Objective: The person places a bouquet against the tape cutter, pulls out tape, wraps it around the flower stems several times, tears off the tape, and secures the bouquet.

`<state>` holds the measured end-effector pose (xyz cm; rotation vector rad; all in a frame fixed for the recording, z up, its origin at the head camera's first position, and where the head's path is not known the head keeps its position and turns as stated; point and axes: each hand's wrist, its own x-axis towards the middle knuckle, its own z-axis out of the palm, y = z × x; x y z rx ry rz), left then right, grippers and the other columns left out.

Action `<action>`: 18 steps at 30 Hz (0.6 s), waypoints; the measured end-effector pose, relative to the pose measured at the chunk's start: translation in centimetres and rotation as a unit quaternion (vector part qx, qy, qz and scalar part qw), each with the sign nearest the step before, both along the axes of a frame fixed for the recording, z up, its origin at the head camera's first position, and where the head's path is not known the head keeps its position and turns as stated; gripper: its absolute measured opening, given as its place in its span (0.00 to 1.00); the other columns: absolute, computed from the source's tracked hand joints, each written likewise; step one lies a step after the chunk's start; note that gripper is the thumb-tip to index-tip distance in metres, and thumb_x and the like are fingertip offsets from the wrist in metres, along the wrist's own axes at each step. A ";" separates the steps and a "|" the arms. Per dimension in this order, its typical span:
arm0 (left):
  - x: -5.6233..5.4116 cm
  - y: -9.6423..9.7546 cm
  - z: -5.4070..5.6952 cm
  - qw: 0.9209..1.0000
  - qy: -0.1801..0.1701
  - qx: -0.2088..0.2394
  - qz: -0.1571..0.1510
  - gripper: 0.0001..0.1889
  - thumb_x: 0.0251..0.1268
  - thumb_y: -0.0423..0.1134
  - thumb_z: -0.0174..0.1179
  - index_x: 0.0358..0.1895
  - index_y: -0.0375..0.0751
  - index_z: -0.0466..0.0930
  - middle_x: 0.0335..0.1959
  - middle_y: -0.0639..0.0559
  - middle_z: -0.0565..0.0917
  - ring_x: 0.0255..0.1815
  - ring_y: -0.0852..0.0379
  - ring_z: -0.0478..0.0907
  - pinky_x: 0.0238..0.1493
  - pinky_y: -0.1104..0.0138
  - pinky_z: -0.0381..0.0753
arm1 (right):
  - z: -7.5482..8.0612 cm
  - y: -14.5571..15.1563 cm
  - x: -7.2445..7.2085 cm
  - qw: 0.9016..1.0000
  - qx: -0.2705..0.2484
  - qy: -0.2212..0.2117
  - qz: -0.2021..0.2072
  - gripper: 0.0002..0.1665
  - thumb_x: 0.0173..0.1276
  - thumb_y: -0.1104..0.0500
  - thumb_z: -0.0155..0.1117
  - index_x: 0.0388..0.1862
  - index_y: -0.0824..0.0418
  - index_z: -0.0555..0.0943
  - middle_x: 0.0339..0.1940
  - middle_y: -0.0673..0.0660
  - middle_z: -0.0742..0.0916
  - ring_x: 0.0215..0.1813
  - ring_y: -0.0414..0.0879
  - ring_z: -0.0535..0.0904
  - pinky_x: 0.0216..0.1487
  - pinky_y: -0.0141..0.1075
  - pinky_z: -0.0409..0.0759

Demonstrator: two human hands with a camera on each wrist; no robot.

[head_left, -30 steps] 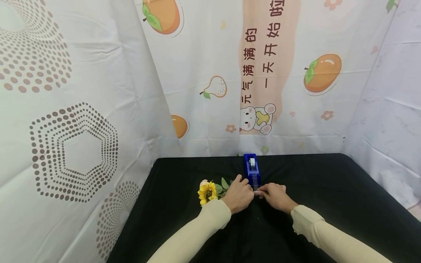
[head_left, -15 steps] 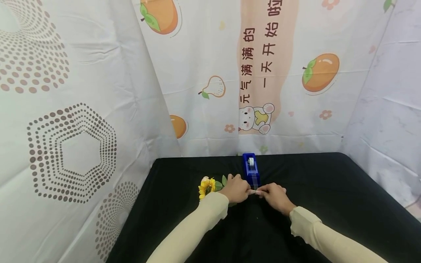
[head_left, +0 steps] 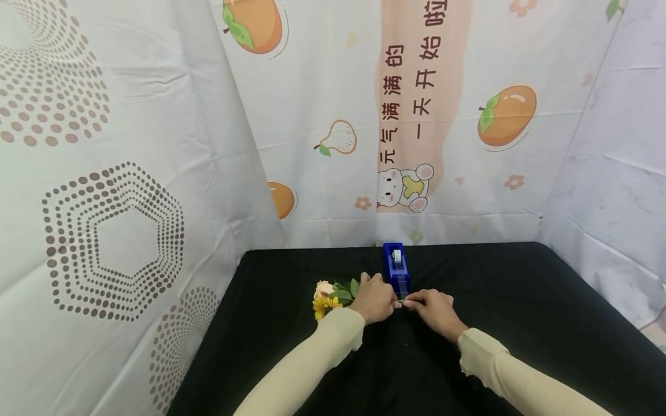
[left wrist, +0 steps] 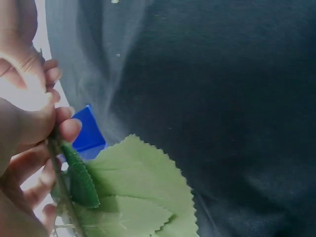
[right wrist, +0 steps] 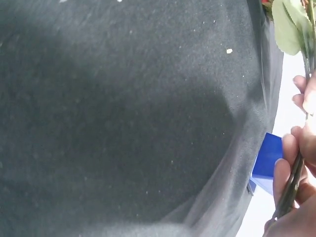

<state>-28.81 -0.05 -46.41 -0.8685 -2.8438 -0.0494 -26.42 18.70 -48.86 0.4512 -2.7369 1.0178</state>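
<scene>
My left hand (head_left: 373,299) holds the stems of a small bunch of artificial flowers, its thumb and fingers curled round a stem (left wrist: 65,202) in the left wrist view. To its left, a yellow sunflower (head_left: 324,307) and a pale peach flower (head_left: 324,289) stick out with green leaves (head_left: 340,294). Broad toothed leaves (left wrist: 148,182) fill the lower part of the left wrist view. My right hand (head_left: 436,311) grips the dark lower ends of the stems (right wrist: 292,190), fingertips close to those of the left. Just beyond both hands stands a blue tape dispenser (head_left: 398,271).
Black cloth (head_left: 499,289) covers the table, with small pale specks on it. Printed white curtains (head_left: 322,185) close off the back, left and right sides. The tape dispenser's roll (head_left: 397,256) sits near the table's back edge.
The bunch has turned in my hands: the sunflower has tipped lower and the peach flower shows more above it. My left hand has drawn slightly left. The right hand holds nearly still.
</scene>
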 end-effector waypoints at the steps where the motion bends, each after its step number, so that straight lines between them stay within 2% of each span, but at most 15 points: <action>1: 0.1 0.0 -0.2 1.000 0.023 -0.009 -0.005 0.08 0.72 0.51 0.64 0.39 0.64 0.93 0.34 0.70 0.86 0.34 0.62 0.63 0.43 0.62 0.56 | 0.0 0.0 0.0 1.000 -0.001 0.002 0.001 0.07 0.71 0.59 0.69 0.42 0.58 0.92 0.40 0.53 0.91 0.45 0.53 0.85 0.49 0.55 0.60; 4: 0.1 -0.1 -0.8 0.994 0.099 -0.045 -0.028 0.07 0.70 0.50 0.65 0.35 0.65 0.92 0.30 0.69 0.86 0.34 0.60 0.62 0.44 0.61 0.55 | 0.2 0.1 0.1 1.000 0.006 -0.002 0.010 0.09 0.72 0.58 0.69 0.45 0.59 0.91 0.41 0.53 0.91 0.44 0.52 0.85 0.49 0.55 0.61; 7: 0.2 -0.2 -1.2 0.980 0.171 -0.092 -0.050 0.08 0.70 0.50 0.64 0.32 0.64 0.90 0.29 0.66 0.86 0.37 0.58 0.62 0.45 0.60 0.56 | 0.5 0.2 0.0 0.998 0.028 -0.039 0.033 0.16 0.74 0.54 0.67 0.55 0.59 0.89 0.36 0.51 0.88 0.35 0.47 0.80 0.46 0.50 0.62; 10: 0.4 -0.4 -1.3 0.964 0.219 -0.138 -0.066 0.10 0.74 0.49 0.60 0.33 0.62 0.89 0.33 0.65 0.86 0.40 0.57 0.64 0.47 0.59 0.58 | 0.8 0.4 -0.1 0.994 0.050 -0.073 0.060 0.20 0.78 0.52 0.62 0.61 0.60 0.86 0.32 0.47 0.86 0.29 0.43 0.74 0.42 0.46 0.63; 13: 0.6 -0.5 -1.3 0.952 0.244 -0.168 -0.078 0.13 0.78 0.49 0.56 0.36 0.62 0.89 0.36 0.65 0.86 0.42 0.57 0.65 0.49 0.59 0.60 | 0.9 0.6 -0.4 0.994 0.063 -0.065 0.067 0.17 0.79 0.53 0.60 0.56 0.59 0.88 0.31 0.45 0.86 0.29 0.40 0.74 0.41 0.44 0.62; 15: 0.7 -0.5 -1.3 0.949 0.248 -0.174 -0.085 0.13 0.78 0.49 0.55 0.37 0.62 0.90 0.36 0.64 0.85 0.43 0.56 0.66 0.50 0.58 0.61 | 0.8 0.6 -0.6 0.995 0.070 -0.037 0.058 0.12 0.77 0.54 0.63 0.50 0.56 0.90 0.31 0.43 0.87 0.30 0.38 0.76 0.41 0.45 0.62; 16: 0.6 -0.5 -1.3 0.950 0.246 -0.173 -0.087 0.13 0.79 0.49 0.55 0.37 0.61 0.90 0.36 0.64 0.86 0.43 0.56 0.66 0.50 0.58 0.61 | 0.7 0.6 -0.7 0.996 0.074 -0.023 0.054 0.11 0.76 0.55 0.64 0.47 0.55 0.90 0.30 0.42 0.87 0.30 0.38 0.76 0.42 0.46 0.61; 18: 0.5 -0.5 -1.3 0.956 0.227 -0.164 -0.087 0.12 0.78 0.49 0.56 0.36 0.60 0.89 0.36 0.63 0.86 0.42 0.56 0.65 0.49 0.58 0.60 | 0.6 0.7 -0.8 0.996 0.076 0.005 0.048 0.08 0.73 0.56 0.67 0.44 0.55 0.91 0.28 0.42 0.86 0.30 0.38 0.77 0.43 0.48 0.62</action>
